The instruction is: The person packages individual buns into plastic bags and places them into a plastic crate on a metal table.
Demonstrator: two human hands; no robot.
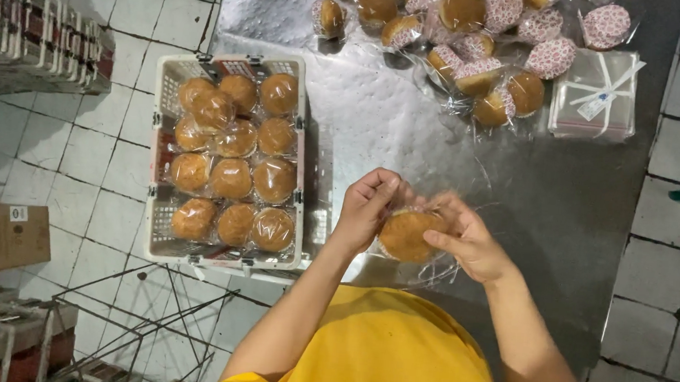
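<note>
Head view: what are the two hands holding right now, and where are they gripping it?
Both hands hold one round golden bun in a clear wrapper. The left hand pinches its upper left edge; the right hand grips its right side.

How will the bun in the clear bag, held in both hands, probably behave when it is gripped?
The bun looks soft and domed, so it probably dents under a firm squeeze. Its clear bag seems thin and floppy, likely slippery against the left hand and right hand. It looks light for its size.
</note>
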